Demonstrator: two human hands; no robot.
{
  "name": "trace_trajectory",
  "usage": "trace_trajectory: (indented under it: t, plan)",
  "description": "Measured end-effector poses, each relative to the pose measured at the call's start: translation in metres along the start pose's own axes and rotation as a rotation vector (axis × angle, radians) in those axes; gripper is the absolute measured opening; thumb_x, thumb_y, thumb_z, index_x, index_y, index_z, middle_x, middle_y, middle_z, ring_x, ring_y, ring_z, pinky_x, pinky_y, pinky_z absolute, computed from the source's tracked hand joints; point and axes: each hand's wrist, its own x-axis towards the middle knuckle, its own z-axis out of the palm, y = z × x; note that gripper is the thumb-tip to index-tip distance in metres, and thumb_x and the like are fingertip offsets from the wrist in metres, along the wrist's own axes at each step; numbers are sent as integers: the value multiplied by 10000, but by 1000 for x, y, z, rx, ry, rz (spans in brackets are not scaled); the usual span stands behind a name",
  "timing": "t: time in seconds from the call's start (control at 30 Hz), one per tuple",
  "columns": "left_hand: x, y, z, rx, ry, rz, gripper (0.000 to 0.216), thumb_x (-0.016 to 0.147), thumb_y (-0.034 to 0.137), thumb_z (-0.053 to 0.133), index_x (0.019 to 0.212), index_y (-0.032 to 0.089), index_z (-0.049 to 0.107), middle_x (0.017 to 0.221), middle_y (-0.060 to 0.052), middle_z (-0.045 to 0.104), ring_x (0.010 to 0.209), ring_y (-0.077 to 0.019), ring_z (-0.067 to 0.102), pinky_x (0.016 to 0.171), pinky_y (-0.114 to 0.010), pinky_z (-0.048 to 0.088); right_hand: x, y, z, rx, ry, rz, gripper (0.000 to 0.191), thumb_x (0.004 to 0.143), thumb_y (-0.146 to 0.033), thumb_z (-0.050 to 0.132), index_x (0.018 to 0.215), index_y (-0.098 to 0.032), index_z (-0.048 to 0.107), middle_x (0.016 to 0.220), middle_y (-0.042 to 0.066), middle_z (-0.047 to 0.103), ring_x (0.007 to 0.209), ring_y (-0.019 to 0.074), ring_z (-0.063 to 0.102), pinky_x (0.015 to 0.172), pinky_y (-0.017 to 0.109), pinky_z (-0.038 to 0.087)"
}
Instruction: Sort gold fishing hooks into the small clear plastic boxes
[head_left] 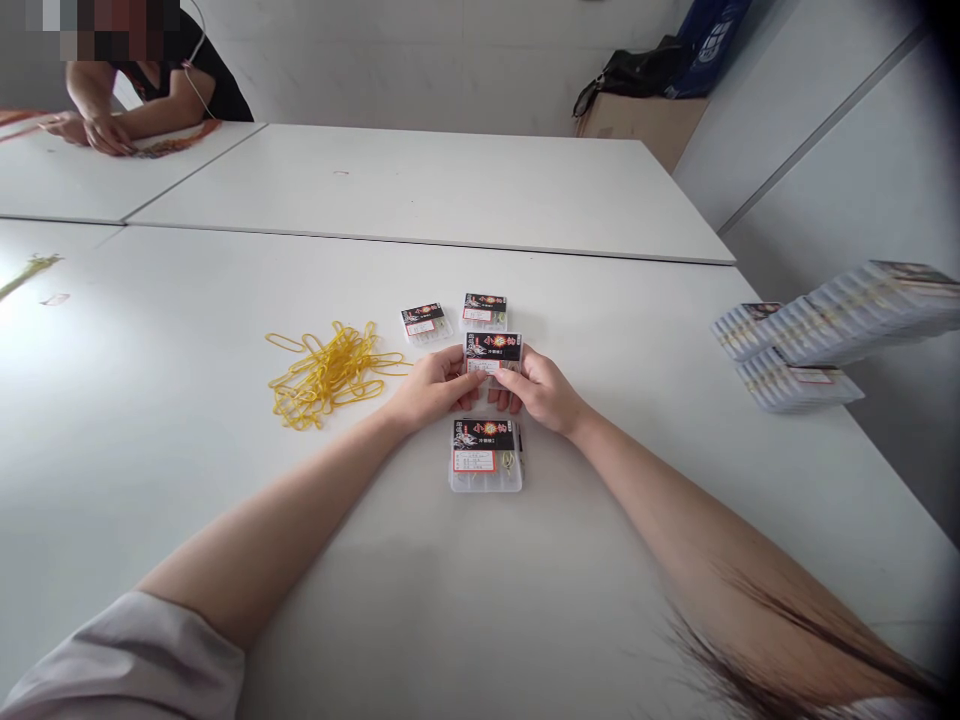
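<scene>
Between both hands is a small clear plastic box (493, 350) with a black printed label and a red-edged sticker. My left hand (439, 380) grips its left side, thumb on the front. On the right edge my right hand (546, 388) is closed the same way, its thumb near the other one. Just below the hands lies a stack of like boxes (486, 458), labels up. Two more boxes, a tilted one (425, 323) and a straighter one (484, 312), rest beyond the hands. A tangled heap of yellow rubber bands (330, 375) lies left of my left hand.
Stacked rows of similar boxes (832, 325) stand at the table's right edge. Across the white table (450, 190), a person's hands (105, 132) work over orange-brown strands. A greenish-yellow bundle (31, 272) lies far left. Behind the table are a cardboard box (637, 125) and a black bag (637, 72).
</scene>
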Motion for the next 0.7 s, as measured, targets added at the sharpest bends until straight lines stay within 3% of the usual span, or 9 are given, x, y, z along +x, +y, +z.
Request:
trace_trajectory:
  t: [0.33,0.57,0.7]
  plan:
    - [0,-1,1,0,28,13,355,816,423,714,992,156,560,751,1,631,594,-105,560,579,-248,475,-1,-1,0,-3,10,-3,210,941,-385,565,1053,-211,527,758,-3,652,649,156,634,543,266,519]
    - [0,-7,-4,-147,113,47,705,844,397,715,1443,263,369,695,58,626,531,-100,576,550,-238,461,-3,-7,2,4,-8,-113,765,830,-377,758,1460,-294,332,1074,50,694,751,183,673,620,322,599]
    - [0,-8,-7,-191,66,77,819,864,378,704,1563,329,281,689,59,615,523,-91,557,541,-238,444,-1,-2,3,-34,17,-137,851,855,-380,747,1550,-335,259,1085,54,705,719,192,673,618,364,621]
